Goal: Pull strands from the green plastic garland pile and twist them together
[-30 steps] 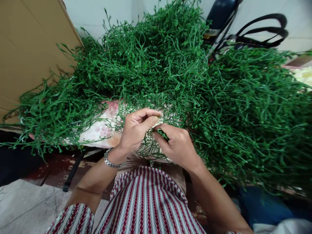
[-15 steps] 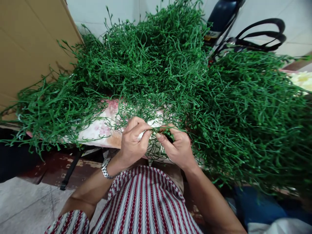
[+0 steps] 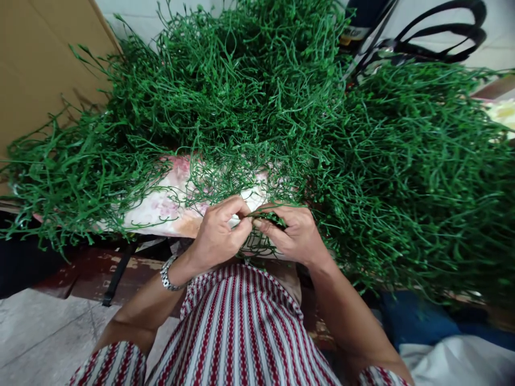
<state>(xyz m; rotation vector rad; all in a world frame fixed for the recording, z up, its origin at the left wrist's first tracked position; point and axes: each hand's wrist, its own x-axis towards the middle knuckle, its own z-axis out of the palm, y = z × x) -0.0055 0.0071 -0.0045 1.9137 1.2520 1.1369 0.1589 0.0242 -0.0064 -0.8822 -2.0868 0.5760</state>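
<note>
My left hand [image 3: 225, 230], with a metal watch on its wrist, pinches a thin green artificial stem between thumb and forefinger. Close beside it, my right hand [image 3: 295, 230] grips the same green artificial stem [image 3: 269, 213], its fingers curled and the fingertips nearly meeting the left ones. Exactly where the stem is joined or bent is hidden by my fingers. Loose stems lie under and around both hands on a pink-and-white floral cloth [image 3: 155, 203]. A large heap of green artificial stems [image 3: 249, 91] rises just beyond.
Another dense pile of stems [image 3: 422, 177] spreads on the right, and a smaller one [image 3: 76, 171] on the left. Cardboard [image 3: 48, 64] stands at the left. A dark bottle [image 3: 360, 24] and a bag's black handles [image 3: 446, 32] are at the back right.
The view has shifted slightly, so the heaps sit a little higher in the picture. My hands have drawn slightly closer together, still pinching the stem.
</note>
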